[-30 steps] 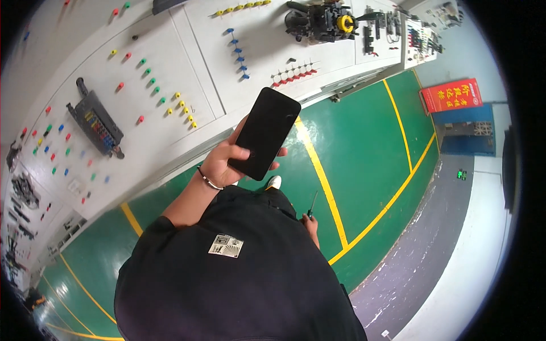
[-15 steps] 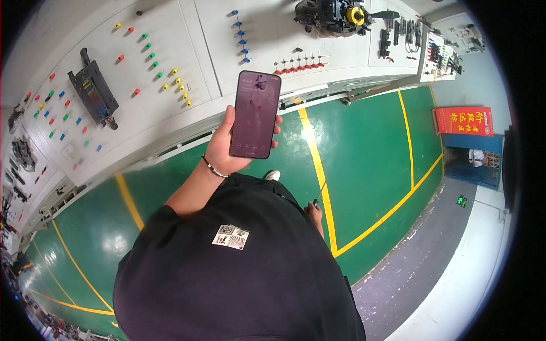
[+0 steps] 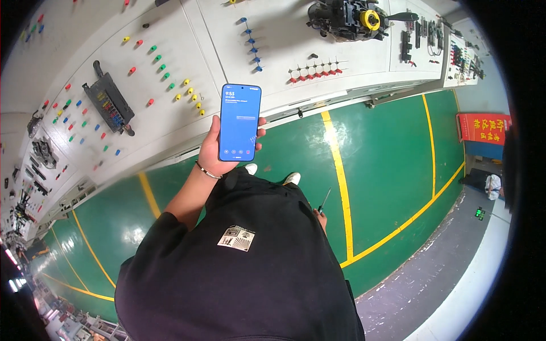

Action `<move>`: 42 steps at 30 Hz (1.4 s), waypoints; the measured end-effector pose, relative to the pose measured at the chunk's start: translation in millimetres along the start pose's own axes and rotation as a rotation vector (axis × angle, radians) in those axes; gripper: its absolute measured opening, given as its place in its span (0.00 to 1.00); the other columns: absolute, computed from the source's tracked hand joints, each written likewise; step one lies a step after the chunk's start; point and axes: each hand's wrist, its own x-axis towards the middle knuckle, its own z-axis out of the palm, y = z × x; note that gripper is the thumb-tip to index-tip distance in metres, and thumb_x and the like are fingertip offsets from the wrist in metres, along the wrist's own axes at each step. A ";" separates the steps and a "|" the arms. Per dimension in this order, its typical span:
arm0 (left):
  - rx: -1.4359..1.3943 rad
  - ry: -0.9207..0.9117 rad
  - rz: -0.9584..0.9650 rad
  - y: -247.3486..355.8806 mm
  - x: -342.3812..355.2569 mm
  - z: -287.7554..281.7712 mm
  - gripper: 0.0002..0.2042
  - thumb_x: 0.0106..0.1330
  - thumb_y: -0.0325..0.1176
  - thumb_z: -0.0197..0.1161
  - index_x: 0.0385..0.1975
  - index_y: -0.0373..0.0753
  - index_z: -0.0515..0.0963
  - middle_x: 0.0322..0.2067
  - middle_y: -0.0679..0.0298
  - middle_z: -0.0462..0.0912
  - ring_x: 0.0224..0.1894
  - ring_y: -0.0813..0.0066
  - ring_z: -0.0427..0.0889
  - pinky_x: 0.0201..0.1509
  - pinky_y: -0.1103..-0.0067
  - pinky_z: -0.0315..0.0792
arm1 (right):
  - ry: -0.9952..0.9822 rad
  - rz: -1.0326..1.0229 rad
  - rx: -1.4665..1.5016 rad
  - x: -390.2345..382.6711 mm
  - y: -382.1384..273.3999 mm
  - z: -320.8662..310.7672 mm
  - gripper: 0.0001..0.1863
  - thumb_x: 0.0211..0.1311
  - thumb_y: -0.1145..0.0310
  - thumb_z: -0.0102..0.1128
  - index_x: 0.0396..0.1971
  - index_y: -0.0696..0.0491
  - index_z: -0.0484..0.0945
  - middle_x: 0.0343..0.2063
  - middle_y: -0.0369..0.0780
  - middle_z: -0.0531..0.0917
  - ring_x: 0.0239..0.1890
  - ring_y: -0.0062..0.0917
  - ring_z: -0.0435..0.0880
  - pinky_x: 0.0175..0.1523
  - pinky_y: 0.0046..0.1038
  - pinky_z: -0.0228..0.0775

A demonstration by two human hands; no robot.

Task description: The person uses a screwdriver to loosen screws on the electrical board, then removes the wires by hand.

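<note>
My left hand (image 3: 210, 149) is wrapped round a smartphone (image 3: 238, 128), held upright in front of my body. Its screen glows blue, with small icons along the bottom. The thumb lies along the phone's left edge and fingertips show at its right. Low at my right side, partly hidden by my dark shirt, my right hand (image 3: 321, 217) is closed on the handle of a screwdriver (image 3: 325, 200). The thin shaft points up and away over the green floor.
Ahead runs a white bench (image 3: 187, 34) bearing coloured terminals, a black fuse box (image 3: 108, 98) and a black mechanical assembly with a yellow ring (image 3: 355, 21). Yellow lines cross the green floor (image 3: 392, 170). A red sign (image 3: 483, 127) stands at the right, near a person at the edge.
The phone's screen has gone from dim purple to bright blue. My left hand and the phone have shifted a little left and down. Both my shoes now show; the surroundings slid rightward in view.
</note>
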 end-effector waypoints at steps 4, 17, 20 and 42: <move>0.053 0.028 0.004 -9.3 19.6 4.8 0.38 0.68 0.62 0.42 0.67 0.35 0.53 0.60 0.47 0.65 0.58 0.55 0.70 0.57 0.61 0.69 | -0.030 -0.024 -0.145 13.2 1.2 -4.0 0.12 0.58 0.65 0.63 0.23 0.57 0.75 0.19 0.33 0.76 0.21 0.17 0.70 0.27 0.23 0.61; 0.206 0.413 -0.168 -86.0 79.5 2.3 0.28 0.65 0.48 0.52 0.62 0.40 0.63 0.54 0.55 0.74 0.50 0.62 0.76 0.44 0.66 0.74 | 0.110 -0.010 -0.168 72.6 22.4 -61.5 0.15 0.51 0.57 0.67 0.29 0.55 0.82 0.24 0.37 0.83 0.28 0.24 0.80 0.35 0.28 0.71; 0.645 0.337 -0.328 -123.4 100.8 -11.4 0.21 0.64 0.47 0.54 0.50 0.38 0.70 0.37 0.59 0.78 0.32 0.68 0.78 0.34 0.74 0.73 | 0.145 0.020 -0.030 78.0 30.5 -86.4 0.16 0.50 0.57 0.68 0.28 0.56 0.81 0.21 0.37 0.81 0.24 0.23 0.78 0.31 0.28 0.70; 1.261 0.213 -1.470 -309.5 275.1 -190.7 0.37 0.66 0.37 0.59 0.69 0.50 0.44 0.44 0.53 0.76 0.38 0.61 0.81 0.39 0.66 0.77 | 0.240 0.231 0.558 150.8 -18.0 -223.4 0.10 0.57 0.67 0.64 0.28 0.57 0.73 0.16 0.40 0.75 0.17 0.25 0.75 0.23 0.28 0.67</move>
